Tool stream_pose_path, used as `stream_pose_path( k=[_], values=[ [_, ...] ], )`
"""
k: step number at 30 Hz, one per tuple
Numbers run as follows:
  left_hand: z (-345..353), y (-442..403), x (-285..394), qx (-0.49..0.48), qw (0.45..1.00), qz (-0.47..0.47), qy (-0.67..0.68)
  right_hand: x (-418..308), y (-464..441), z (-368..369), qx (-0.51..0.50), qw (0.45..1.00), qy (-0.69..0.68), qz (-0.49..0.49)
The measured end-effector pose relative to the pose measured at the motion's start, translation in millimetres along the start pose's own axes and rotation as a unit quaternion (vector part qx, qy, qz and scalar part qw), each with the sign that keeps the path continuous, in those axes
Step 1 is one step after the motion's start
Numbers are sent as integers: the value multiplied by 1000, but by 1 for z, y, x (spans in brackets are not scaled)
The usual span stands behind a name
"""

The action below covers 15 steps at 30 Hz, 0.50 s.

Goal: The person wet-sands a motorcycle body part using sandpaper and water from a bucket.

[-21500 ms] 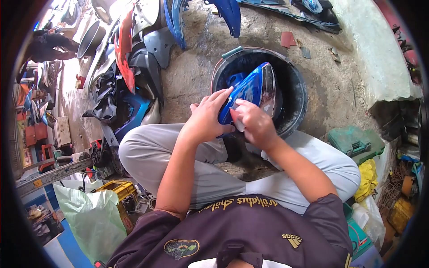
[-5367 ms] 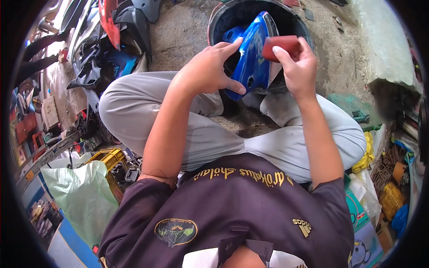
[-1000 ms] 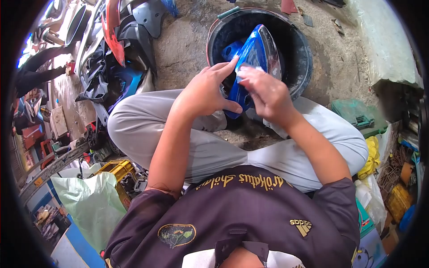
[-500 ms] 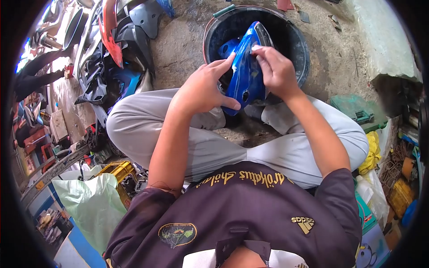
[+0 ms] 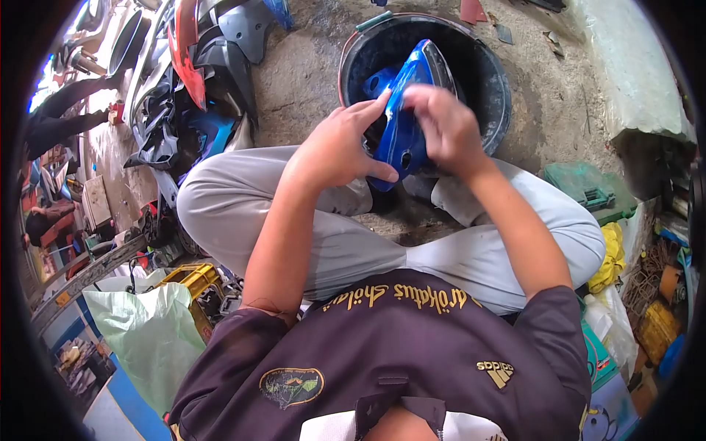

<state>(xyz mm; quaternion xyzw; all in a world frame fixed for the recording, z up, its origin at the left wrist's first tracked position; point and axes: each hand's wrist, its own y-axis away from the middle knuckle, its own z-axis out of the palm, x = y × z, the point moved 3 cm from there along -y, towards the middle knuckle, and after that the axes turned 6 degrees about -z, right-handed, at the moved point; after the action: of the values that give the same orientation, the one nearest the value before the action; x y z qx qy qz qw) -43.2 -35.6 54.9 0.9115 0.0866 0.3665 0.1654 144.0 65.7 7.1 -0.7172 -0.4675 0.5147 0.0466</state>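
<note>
1. One blue panel (image 5: 416,117), hard and glossy, curves up to a narrow tip; a small dark hole shows near its lower end, and a dark band with pale patches runs down its far-right side.
2. The panel stands tilted, its upper part within the mouth of the black bucket (image 5: 497,110) and its lower end over the near rim, towards the person's legs.
3. The left hand (image 5: 334,151) is spread wide, with fingertips on the panel's left edge and the thumb near its lower end.
4. The right hand (image 5: 446,132) is at the panel's face, fingers bent and drawn close together. It is blurred, and whether it has anything under the fingers I cannot tell.
5. The bucket is round and deep, scuffed with pale marks, with a thin reddish handle and a teal tube grip. Inside, left of the panel, lies a smaller blue piece (image 5: 380,82).
6. Rough, stained concrete floor (image 5: 301,88) surrounds it; a flat red scrap (image 5: 473,11) and a small grey scrap (image 5: 504,34) lie past the rim.
7. To the left are heaped curved shells, among them a long red shell (image 5: 187,59) and a smooth grey shell (image 5: 243,31) with small holes.
8. Further down that side are an open-sided yellow crate (image 5: 193,276) and a crinkled, pale green bag (image 5: 151,334), contents unclear.
9. On the right, a green case (image 5: 581,184) lies near a crumpled yellow bundle (image 5: 609,259).
</note>
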Motion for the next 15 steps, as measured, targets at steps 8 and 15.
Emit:
stream_pose_path(
  k=[8,15],
  values=[
    [2,-1,-1,-7,1000,0,0,-13,3,2,-14,999,-2,-46],
    [2,0,0,-9,1000,-4,-9,-25,-4,-1,-41,997,22,-64]
  ],
)
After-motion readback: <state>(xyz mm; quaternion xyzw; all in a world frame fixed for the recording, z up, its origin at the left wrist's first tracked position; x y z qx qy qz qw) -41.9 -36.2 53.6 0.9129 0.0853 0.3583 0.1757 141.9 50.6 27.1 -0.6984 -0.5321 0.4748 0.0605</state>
